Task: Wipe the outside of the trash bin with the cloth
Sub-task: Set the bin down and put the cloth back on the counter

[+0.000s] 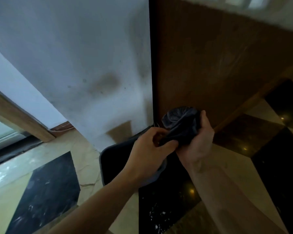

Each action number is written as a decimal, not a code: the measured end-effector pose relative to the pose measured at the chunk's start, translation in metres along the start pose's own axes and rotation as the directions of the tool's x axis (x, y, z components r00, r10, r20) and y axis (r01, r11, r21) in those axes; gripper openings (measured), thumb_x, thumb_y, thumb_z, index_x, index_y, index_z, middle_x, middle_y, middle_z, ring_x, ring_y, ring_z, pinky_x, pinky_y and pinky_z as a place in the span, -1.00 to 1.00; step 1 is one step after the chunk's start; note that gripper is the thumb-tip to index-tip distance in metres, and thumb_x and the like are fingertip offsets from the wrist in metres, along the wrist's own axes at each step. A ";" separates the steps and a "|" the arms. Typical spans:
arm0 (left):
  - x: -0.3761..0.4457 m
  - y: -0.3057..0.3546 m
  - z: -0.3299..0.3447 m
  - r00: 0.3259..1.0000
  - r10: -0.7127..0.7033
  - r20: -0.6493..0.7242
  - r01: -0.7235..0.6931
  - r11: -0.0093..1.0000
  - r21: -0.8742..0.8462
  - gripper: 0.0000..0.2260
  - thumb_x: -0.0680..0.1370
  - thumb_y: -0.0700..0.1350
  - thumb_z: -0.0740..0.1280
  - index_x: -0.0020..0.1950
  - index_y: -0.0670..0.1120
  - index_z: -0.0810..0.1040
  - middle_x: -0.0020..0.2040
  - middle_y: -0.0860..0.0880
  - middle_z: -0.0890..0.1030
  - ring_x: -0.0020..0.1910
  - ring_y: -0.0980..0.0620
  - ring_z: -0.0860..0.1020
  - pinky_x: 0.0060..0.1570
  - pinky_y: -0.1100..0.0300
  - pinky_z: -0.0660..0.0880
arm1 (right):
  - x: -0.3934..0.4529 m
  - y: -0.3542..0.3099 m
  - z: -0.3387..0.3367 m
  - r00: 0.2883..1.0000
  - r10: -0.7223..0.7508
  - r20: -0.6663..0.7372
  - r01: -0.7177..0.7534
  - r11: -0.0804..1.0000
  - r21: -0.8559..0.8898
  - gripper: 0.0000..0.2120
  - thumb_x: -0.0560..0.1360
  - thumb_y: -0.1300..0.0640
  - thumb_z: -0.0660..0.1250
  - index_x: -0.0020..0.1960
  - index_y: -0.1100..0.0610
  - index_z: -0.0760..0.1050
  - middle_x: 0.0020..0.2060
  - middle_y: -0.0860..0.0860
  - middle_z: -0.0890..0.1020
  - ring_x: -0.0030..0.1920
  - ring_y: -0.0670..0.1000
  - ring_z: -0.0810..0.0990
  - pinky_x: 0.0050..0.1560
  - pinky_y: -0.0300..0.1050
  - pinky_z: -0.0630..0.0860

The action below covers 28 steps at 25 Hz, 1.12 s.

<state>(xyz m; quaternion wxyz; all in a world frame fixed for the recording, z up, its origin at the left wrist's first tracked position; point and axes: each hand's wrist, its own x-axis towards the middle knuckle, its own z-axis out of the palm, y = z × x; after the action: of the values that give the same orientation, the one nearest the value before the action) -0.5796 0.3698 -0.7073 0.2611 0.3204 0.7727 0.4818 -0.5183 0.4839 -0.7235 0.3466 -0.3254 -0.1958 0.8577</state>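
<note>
A dark grey cloth (181,122) is bunched up between both hands, in front of the brown wooden panel. My right hand (200,141) grips its right side with the thumb up along the cloth. My left hand (150,147) pinches its lower left end. Under the hands stands a dark trash bin (113,164) with a grey rim, seen from above; its far and right sides are hidden by my hands and forearms. A grey fold of the cloth hangs below my left wrist, over the bin.
A stained white wall (85,65) rises behind the bin, meeting a brown wooden panel (218,65) on the right. The floor (46,191) has beige and black glossy tiles. A wood-framed glass door (10,119) is at the left.
</note>
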 end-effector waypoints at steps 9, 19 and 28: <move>-0.020 0.243 -0.119 0.955 0.279 -0.100 -0.250 0.940 0.233 -0.88 0.45 -0.06 0.36 -0.04 0.11 0.56 -0.12 0.14 0.56 -0.16 0.18 0.53 -0.19 0.33 0.48 | -0.114 -0.139 0.156 0.981 0.192 -0.006 -0.189 0.961 -0.204 -0.55 0.65 -0.15 0.07 0.18 0.12 0.59 -0.08 0.14 0.75 -0.03 0.15 0.72 -0.09 0.03 0.63; -0.034 0.446 -0.241 0.973 0.222 0.059 -0.220 0.828 0.515 -0.84 0.49 -0.13 0.29 0.03 0.00 0.58 -0.04 -0.02 0.52 -0.09 0.02 0.51 -0.14 0.34 0.40 | -0.212 -0.263 0.297 0.880 0.133 0.457 0.438 0.152 -0.886 0.16 0.11 -0.18 0.60 0.56 -0.13 0.07 0.42 -0.10 0.33 0.42 -0.01 0.36 0.33 -0.03 0.43; -0.057 0.485 -0.297 0.922 0.260 0.287 -0.378 0.761 0.528 -0.82 0.49 -0.10 0.30 0.07 0.02 0.60 0.00 -0.01 0.52 -0.04 0.05 0.51 -0.02 0.22 0.46 | -0.249 -0.292 0.349 0.768 0.097 0.633 0.624 0.107 -0.774 -0.81 0.47 0.12 0.26 -0.04 -0.06 0.62 -0.21 0.01 0.67 -0.18 0.04 0.64 -0.16 -0.04 0.58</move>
<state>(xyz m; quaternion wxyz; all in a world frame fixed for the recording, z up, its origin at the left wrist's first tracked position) -0.6355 0.3162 -0.1413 0.1410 0.5570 0.7855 0.2301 -0.4881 0.4648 -0.2059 0.1392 -0.1669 -0.8438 0.4907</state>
